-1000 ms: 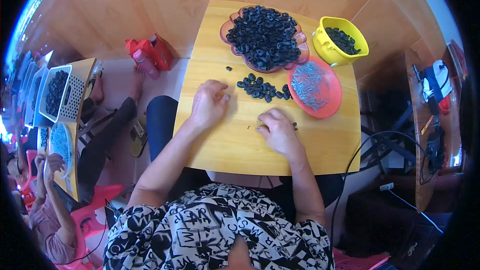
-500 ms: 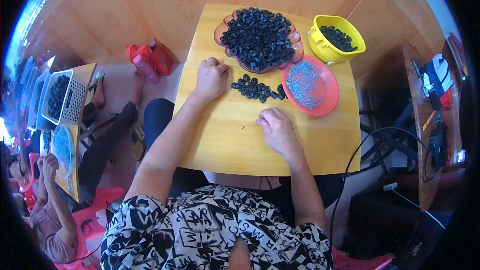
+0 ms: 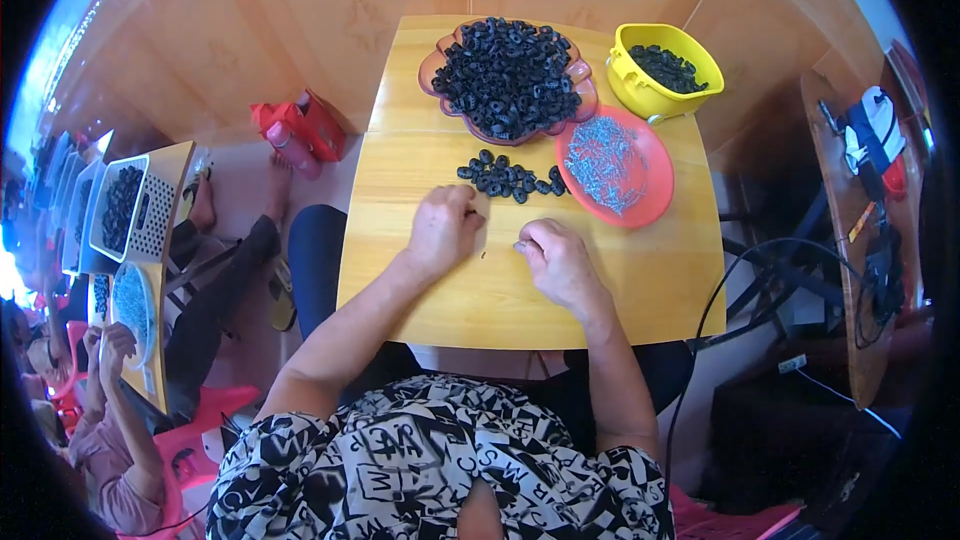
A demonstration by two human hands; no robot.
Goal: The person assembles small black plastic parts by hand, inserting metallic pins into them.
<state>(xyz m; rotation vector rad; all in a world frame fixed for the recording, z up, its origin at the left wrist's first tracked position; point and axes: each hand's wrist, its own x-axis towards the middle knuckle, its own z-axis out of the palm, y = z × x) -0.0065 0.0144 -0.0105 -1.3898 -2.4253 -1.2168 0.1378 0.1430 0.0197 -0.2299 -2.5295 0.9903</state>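
My left hand [image 3: 445,228] is over the middle of the yellow table, fingers curled in a closed pinch; whatever they hold is hidden. My right hand [image 3: 562,262] lies close by on the right, thumb and forefinger pressed together, with a tiny greyish tip too small to name. Just beyond both hands is a loose cluster of small black ring-like plastic parts [image 3: 497,178]. A scalloped, reddish see-through bowl [image 3: 430,75] behind it is heaped with similar parts. On the right, a coral-red plate [image 3: 655,190] carries many thin silvery metal pins or screws [image 3: 603,162].
A yellow bucket [image 3: 627,90] with black parts stands at the table's far right corner. One tiny dark piece [image 3: 484,255] lies between my hands. A black cable [image 3: 690,340] runs along the right edge. At left, another person's hands [image 3: 112,345] work near a white basket [image 3: 150,210].
My left hand has moved from beside the bowl toward me and rightward, nearer my right hand. My right hand stays pinched in nearly the same place.
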